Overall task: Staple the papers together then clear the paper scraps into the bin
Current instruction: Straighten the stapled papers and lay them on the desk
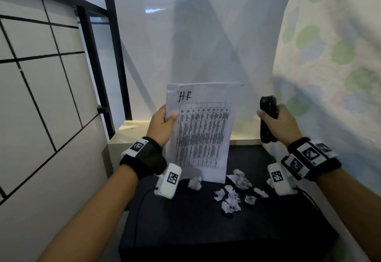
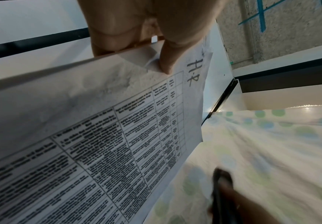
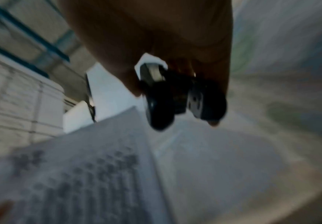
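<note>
A stack of printed papers [image 1: 203,129] marked "H.R" stands upright above the black table [image 1: 206,226]. My left hand [image 1: 162,122] pinches its left edge, thumb on the front sheet. In the left wrist view the thumb presses the papers [image 2: 118,121] near the top. My right hand [image 1: 276,120] grips a black stapler [image 1: 267,117] held upright, to the right of the papers and apart from them. The right wrist view is blurred but shows the stapler [image 3: 167,97] in my fingers. Several crumpled paper scraps [image 1: 233,193] lie on the table below.
A white wall rises behind the table, with a pale ledge [image 1: 132,129] at the back left. A dotted curtain [image 1: 334,59] hangs on the right. White tiles and a black metal frame [image 1: 97,71] stand to the left. No bin is visible.
</note>
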### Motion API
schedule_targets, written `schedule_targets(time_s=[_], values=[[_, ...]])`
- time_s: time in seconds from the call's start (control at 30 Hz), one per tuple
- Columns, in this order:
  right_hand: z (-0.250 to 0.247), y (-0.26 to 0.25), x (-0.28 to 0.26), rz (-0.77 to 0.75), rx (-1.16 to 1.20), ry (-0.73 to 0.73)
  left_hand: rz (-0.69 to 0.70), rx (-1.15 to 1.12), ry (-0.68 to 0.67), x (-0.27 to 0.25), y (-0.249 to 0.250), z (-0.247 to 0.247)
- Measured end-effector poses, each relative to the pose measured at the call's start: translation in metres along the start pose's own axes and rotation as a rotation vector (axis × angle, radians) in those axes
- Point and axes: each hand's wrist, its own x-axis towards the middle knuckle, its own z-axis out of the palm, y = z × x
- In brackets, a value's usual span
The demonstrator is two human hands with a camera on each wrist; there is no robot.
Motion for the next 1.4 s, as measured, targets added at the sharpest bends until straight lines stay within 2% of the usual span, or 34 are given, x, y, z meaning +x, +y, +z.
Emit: schedule_targets(time_s=[0.1,0.27,0.53,0.67,0.73,0.8,0.9,0.97,1.03,1.1,1.27,1.33,1.4], values=[[-0.002,0.053,0.002,0.15,-0.416,-0.252,-0.013,-0.017,0.003,-0.001,-0.001,0.004],[-0.002,0.111,0.0,0.297,-0.763,-0.44,0.023,0.022,-0.001,0.002,-0.006,0.006],[0.003,0.143,-0.015,0.344,-0.837,-0.558,0.034,0.06,0.005,0.004,-0.007,0.002],[0.009,0.147,-0.014,0.306,-0.921,-0.623,0.023,0.055,0.019,0.004,-0.006,0.0],[0.011,0.138,-0.011,0.264,-0.967,-0.614,0.011,0.044,0.024,0.004,-0.005,-0.001],[0.015,0.12,-0.005,0.192,-0.967,-0.546,0.004,0.035,0.025,0.004,-0.005,-0.002],[0.032,0.079,0.001,0.016,-0.622,-0.504,0.001,0.021,0.03,0.004,-0.004,-0.002],[0.049,0.051,0.0,-0.032,-0.324,-0.523,0.011,0.016,0.044,0.003,-0.005,-0.003],[0.066,0.03,-0.008,-0.028,-0.083,-0.559,0.038,0.014,0.066,0.003,-0.006,-0.005],[0.082,0.021,-0.017,-0.059,0.056,-0.561,0.064,0.014,0.078,0.004,-0.005,-0.007],[0.095,0.006,-0.025,-0.013,0.528,-0.382,0.157,-0.001,0.111,0.01,0.012,-0.017],[0.091,0.001,-0.023,-0.024,0.607,-0.364,0.2,0.026,0.115,0.012,0.015,-0.022],[0.083,-0.007,-0.021,-0.023,0.683,-0.361,0.165,0.084,0.082,0.011,0.007,-0.023]])
